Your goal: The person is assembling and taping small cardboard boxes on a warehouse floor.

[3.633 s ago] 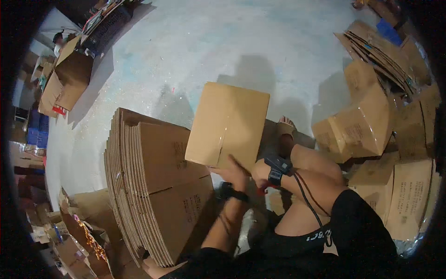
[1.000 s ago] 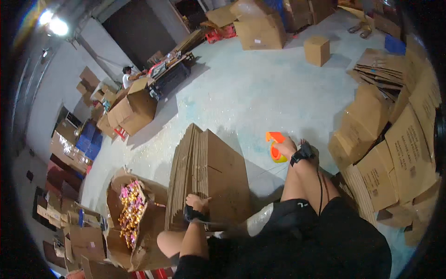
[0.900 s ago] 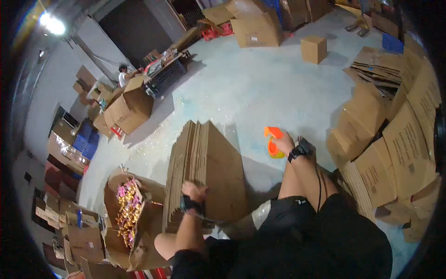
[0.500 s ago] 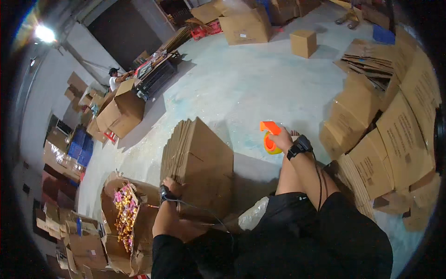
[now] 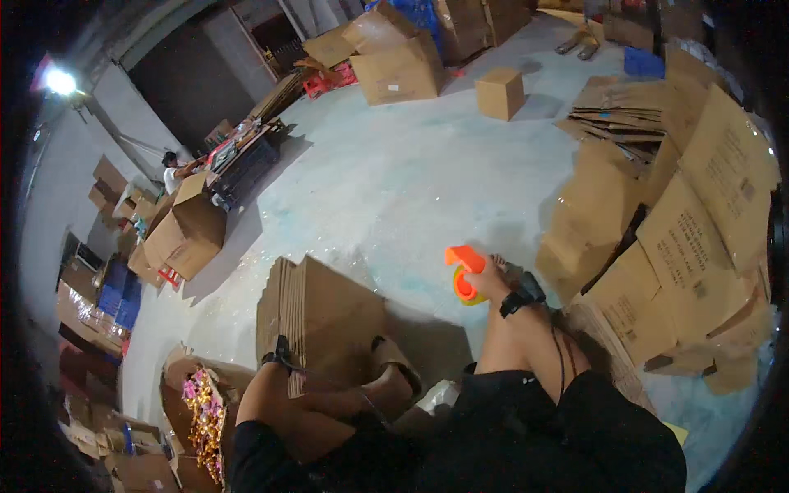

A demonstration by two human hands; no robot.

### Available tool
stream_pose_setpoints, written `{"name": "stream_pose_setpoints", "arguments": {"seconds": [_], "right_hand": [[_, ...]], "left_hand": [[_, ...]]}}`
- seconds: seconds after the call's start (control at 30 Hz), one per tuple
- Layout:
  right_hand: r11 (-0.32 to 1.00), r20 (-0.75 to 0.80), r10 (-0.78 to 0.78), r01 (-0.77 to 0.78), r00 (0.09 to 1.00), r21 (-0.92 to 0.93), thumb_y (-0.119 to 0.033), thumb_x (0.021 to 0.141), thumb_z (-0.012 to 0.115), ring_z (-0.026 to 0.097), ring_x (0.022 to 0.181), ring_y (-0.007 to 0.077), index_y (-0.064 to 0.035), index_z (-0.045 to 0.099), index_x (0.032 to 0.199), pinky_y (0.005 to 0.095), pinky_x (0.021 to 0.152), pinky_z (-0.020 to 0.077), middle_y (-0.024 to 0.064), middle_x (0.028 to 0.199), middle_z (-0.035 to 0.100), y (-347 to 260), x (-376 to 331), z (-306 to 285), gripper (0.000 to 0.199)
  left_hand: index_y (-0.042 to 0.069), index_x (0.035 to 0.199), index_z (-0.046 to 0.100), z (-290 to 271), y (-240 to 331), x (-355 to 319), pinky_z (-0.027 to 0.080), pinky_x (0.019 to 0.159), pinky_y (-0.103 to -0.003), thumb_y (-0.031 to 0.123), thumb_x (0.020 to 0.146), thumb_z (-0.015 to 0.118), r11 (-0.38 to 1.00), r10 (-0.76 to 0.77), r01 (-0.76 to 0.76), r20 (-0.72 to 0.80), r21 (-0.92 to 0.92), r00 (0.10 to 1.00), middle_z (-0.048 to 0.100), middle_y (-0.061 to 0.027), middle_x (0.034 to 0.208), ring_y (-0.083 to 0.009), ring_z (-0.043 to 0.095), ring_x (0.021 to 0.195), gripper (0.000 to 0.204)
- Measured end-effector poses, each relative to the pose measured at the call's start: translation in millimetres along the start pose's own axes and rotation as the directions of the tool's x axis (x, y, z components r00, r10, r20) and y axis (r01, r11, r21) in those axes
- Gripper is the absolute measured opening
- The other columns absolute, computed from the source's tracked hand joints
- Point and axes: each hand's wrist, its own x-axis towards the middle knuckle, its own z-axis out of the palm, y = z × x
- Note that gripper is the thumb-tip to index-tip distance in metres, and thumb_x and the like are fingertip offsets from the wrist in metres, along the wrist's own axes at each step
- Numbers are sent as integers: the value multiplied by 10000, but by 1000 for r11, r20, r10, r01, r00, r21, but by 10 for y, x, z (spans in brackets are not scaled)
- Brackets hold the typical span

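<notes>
My right hand [image 5: 491, 282] is closed around the handle of an orange tape dispenser [image 5: 465, 259] with a yellow-rimmed roll, held in front of my right knee. At the left, a stack of folded cardboard boxes [image 5: 341, 320] stands on edge near my legs. My left wrist [image 5: 277, 361], wearing a black band, rests against the near left side of the stack. The fingers of my left hand are hidden there. My left foot shows against the stack's lower right side.
An open carton [image 5: 168, 411] of pink and gold decorations stands at lower left. Flattened cartons [image 5: 682, 238] lean along the right. A closed box [image 5: 500, 94] sits on the floor ahead. Another person [image 5: 174, 174] works at a table at far left.
The view has shifted. The cardboard stack sits lower and closer to my legs, and my left hand's fingers no longer show. My right hand still holds the tape dispenser.
</notes>
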Motion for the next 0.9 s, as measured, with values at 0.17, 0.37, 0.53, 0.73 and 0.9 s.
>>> {"name": "stream_pose_setpoints", "arguments": {"seconds": [0.17,0.37,0.53,0.73,0.9], "right_hand": [[971,-110,-40,12,993,-239,-247,676,711,494,1196,347,30,419,1321,423,1004,398,237,1234,535,275,28,-18,760],[996,-47,56,-59,997,-69,-329,644,725,579,1060,345,-28,560,1172,418,925,458,154,1131,603,-106,-97,-363,630],[989,-169,21,5,985,151,-194,661,717,602,910,251,-4,578,1053,367,795,484,114,956,624,543,185,-642,458],[900,-24,332,-309,943,308,-130,753,698,607,894,150,21,568,1072,295,780,501,79,996,622,-100,141,-1088,376],[848,-24,404,-365,914,385,-176,765,684,596,880,153,-6,556,1109,300,761,499,62,978,606,-385,69,-1131,404]], "left_hand": [[40,1213,557,96,288,235,455,880,-439,614,758,628,998,52,-52,16,-26,999,591,-157,1137,-291,546,1105,735],[52,1171,587,117,419,342,470,843,-427,571,782,621,998,49,-48,28,-37,998,615,-147,1099,-285,573,1061,650],[61,1136,612,97,597,535,482,812,-417,535,801,615,995,95,-95,24,-36,995,634,-139,1068,-279,596,1025,580],[73,1093,643,196,549,615,496,775,-405,493,825,608,995,91,-89,39,-44,995,658,-129,1031,-273,623,982,500],[82,1058,668,200,473,605,508,745,-395,457,844,603,994,86,-85,15,-67,996,677,-121,999,-267,646,946,436]]}}
